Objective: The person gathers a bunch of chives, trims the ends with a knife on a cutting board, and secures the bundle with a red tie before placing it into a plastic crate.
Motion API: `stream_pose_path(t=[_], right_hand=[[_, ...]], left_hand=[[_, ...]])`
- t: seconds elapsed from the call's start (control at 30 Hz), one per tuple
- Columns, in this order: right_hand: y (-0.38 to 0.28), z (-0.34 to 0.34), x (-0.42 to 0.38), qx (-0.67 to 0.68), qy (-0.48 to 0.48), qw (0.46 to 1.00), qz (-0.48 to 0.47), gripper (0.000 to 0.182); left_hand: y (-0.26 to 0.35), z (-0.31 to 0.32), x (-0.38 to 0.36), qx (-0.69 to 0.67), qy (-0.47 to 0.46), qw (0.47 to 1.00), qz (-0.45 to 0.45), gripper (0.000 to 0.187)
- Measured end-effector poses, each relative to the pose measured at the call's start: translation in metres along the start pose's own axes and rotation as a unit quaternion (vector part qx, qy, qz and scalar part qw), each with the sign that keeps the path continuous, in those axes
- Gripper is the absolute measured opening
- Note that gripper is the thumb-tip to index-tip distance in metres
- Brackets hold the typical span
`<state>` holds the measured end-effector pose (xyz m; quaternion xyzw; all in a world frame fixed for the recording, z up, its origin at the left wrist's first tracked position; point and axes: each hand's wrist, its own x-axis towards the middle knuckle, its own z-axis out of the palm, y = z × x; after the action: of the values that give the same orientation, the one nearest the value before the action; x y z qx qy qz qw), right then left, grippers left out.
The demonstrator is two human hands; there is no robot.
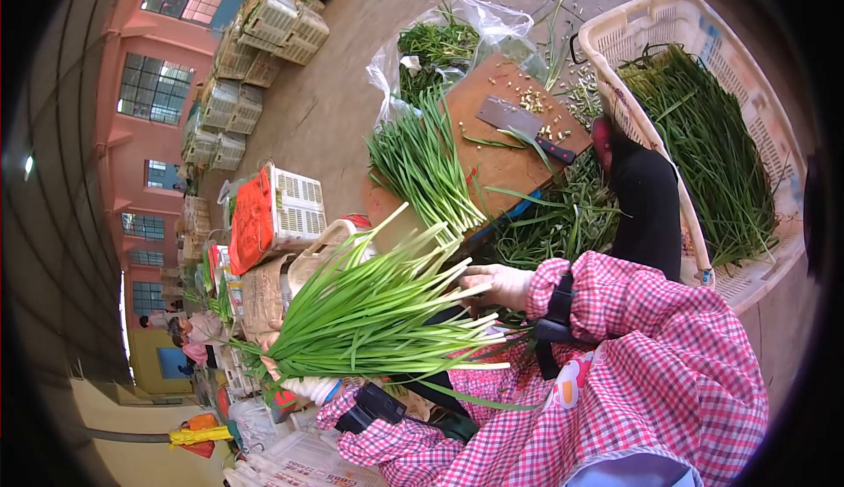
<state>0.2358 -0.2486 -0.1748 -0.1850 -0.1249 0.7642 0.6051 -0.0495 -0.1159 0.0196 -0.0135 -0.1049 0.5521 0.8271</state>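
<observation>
My left hand [271,355] is closed round the leafy end of a large bunch of garlic chives [378,311], whose pale stalk ends fan out toward my right hand [499,285]. That hand, in a pale glove, has its fingers apart right at the stalk ends, with the fingertips partly covered by stalks. Beyond it, a second pile of chives [426,166] lies across a wooden cutting board [488,83]. A cleaver [523,122] with a dark handle rests on the board among cut stalk bits.
A long white plastic basket [646,127] with dark green chives [703,144] stands beside my leg [646,206]. Loose trimmings [563,232] lie below the board; a clear plastic bag [497,21] holds more greens. Stacked crates [281,21] and a seated person [202,329] are farther off.
</observation>
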Motion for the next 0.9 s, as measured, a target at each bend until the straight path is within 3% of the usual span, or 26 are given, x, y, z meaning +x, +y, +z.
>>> stream_pose_path(t=[0.03,0.1,0.13,0.17,0.3,0.37,0.4,0.43,0.47,0.53,0.6,0.73,0.8,0.9], right_hand=[[0.008,-0.005,0.016,0.017,-0.003,0.999,0.046,0.036],[0.012,0.001,0.014,-0.051,0.039,0.997,0.052,0.033],[-0.002,0.019,0.001,-0.033,0.035,0.999,0.020,0.032],[-0.015,0.033,-0.008,-0.061,0.077,0.994,0.049,0.032],[0.002,0.015,-0.004,-0.007,0.048,0.999,0.004,0.026],[0.004,0.012,-0.006,0.029,0.036,0.998,-0.033,0.023],[-0.006,0.020,-0.016,0.015,0.047,0.998,-0.024,0.023],[-0.004,0.015,-0.016,-0.043,0.079,0.996,-0.003,0.025],[-0.002,0.010,-0.016,-0.038,0.084,0.996,0.006,0.026],[-0.002,0.006,-0.018,-0.034,0.091,0.995,0.015,0.026],[-0.005,0.005,-0.023,-0.079,0.032,0.996,-0.029,0.025],[-0.008,0.004,-0.030,-0.100,0.000,0.994,-0.047,0.026],[-0.016,0.004,-0.035,-0.190,-0.014,0.979,-0.072,0.025],[-0.025,0.009,-0.040,-0.212,0.037,0.976,-0.045,0.023]], left_hand=[[-0.015,0.005,0.000,0.165,0.009,0.984,0.060,0.022],[-0.032,0.010,-0.003,0.113,0.011,0.993,0.013,0.019],[-0.033,0.009,-0.001,-0.098,0.003,0.992,-0.082,0.018],[-0.034,0.009,0.001,-0.304,-0.006,0.937,-0.174,0.016],[-0.030,0.008,0.007,-0.410,0.002,0.889,-0.202,0.014],[0.014,-0.007,0.017,-0.290,-0.093,0.944,-0.130,0.019],[-0.004,-0.002,0.016,-0.290,-0.092,0.944,-0.129,0.019],[-0.039,0.006,0.014,0.048,-0.098,0.994,-0.023,0.024],[-0.062,0.012,0.013,0.379,-0.093,0.917,0.086,0.029],[-0.073,0.014,0.014,0.354,-0.086,0.927,0.090,0.034],[-0.080,0.014,0.014,0.329,-0.080,0.936,0.095,0.038],[-0.071,0.010,0.012,0.389,-0.069,0.912,0.108,0.043],[-0.065,0.009,0.012,0.403,-0.073,0.907,0.096,0.045],[-0.070,0.009,0.011,0.356,-0.092,0.927,0.071,0.041]])
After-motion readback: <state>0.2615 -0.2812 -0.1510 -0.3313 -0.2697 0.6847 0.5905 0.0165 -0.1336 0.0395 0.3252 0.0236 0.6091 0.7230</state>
